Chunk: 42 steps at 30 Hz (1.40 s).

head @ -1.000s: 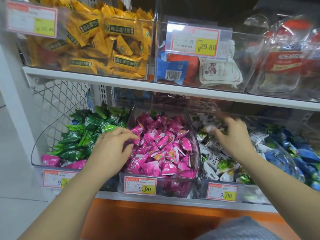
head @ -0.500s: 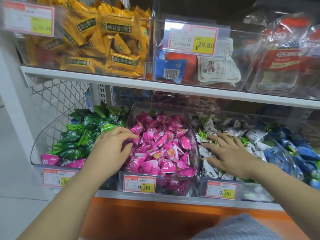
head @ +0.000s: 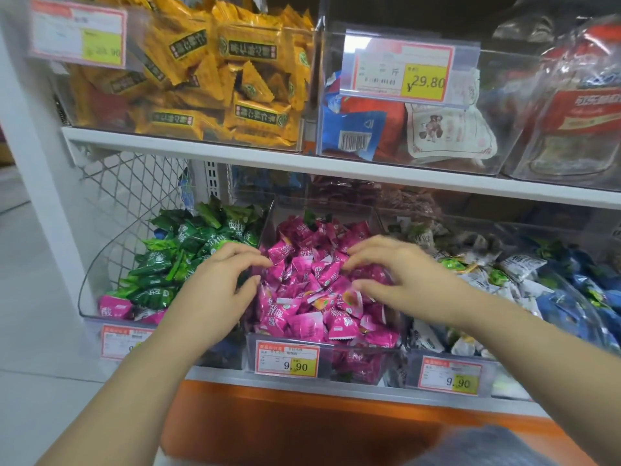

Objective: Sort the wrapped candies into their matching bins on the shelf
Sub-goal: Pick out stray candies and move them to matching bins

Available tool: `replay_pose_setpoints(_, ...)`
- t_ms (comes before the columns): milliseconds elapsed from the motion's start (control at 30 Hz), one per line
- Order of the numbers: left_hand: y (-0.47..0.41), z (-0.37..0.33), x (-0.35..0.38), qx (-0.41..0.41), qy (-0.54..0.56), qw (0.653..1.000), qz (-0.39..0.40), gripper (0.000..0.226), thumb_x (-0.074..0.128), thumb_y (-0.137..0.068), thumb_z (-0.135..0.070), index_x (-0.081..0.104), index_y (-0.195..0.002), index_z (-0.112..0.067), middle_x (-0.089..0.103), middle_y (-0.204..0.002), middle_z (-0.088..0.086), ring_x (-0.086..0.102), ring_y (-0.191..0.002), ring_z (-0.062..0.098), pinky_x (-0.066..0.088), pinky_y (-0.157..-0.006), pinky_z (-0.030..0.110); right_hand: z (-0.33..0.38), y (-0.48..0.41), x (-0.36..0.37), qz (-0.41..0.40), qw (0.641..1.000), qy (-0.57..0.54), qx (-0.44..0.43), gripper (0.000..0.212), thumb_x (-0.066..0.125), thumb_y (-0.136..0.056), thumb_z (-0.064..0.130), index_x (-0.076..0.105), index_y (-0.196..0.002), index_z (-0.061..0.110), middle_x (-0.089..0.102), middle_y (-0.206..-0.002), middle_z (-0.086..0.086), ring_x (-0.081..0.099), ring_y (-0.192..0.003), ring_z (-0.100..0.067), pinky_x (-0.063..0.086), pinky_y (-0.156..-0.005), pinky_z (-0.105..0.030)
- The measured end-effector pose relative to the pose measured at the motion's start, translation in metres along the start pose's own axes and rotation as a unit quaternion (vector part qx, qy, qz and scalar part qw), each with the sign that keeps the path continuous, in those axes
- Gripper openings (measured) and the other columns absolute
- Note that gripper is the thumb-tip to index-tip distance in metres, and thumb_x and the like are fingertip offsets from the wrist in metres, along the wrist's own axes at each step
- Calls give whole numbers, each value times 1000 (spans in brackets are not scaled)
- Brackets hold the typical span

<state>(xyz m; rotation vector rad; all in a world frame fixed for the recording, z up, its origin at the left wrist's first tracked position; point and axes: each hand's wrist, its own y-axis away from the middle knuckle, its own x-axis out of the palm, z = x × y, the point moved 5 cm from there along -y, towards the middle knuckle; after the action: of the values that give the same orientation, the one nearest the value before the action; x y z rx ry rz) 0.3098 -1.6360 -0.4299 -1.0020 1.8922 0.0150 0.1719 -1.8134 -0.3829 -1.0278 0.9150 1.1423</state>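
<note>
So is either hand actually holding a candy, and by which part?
Cannot tell: left hand and right hand curl over the pink candies, but no clear pinch shows.

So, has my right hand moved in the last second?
Yes. The right hand shifted left, out of the white candy bin and over the pink candy bin.

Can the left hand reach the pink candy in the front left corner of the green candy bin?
Probably yes: the left hand is beside that open-topped bin, and nothing covers the pink candy.
</note>
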Motion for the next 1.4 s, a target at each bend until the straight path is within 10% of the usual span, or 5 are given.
replay_pose_setpoints(167,-1,1,-1,8,2,1000,1,26,58,-91,-16,65,-111,-31,47,-113,-23,47,-102,-2,31,-92,14,41,-35,44,218,955,-199,6,25,48,-98,14,61,-119,17,68,-106,3,68,-79,-9,57,-77,-26)
replay_pose_setpoints(367,-4,1,-5,21,13,999,23,25,60,-89,-17,66,-108,-33,47,-109,-29,60,-92,12,43,-93,27,51,-65,72,308,943,2,-127,35,61,-90,20,61,-126,23,67,-98,4,56,-90,-11,39,-77,-9)
replay_pose_setpoints(667,-7,1,-5,17,10,999,30,25,57,-92,-18,63,-107,-38,46,-110,-30,50,-98,-7,37,-85,6,18,-81,77,219,949,171,-151,52,65,-82,45,50,-131,41,43,-104,6,40,-106,-14,34,-93,-34)
replay_pose_setpoints(1200,-7,1,-4,15,8,999,34,25,57,-92,-19,64,-111,-34,44,-110,-31,47,-100,-10,32,-83,-2,12,-90,32,82,990,33,-110,39,72,-80,32,63,-119,30,54,-125,6,48,-113,-8,33,-97,-19)
replay_pose_setpoints(1400,-7,1,-4,17,8,1000,23,25,58,-91,-16,66,-111,-29,51,-113,-20,48,-98,-7,31,-86,1,51,-83,79,259,942,83,-197,45,71,-81,34,60,-124,33,44,-138,0,32,-126,-16,20,-103,-22)
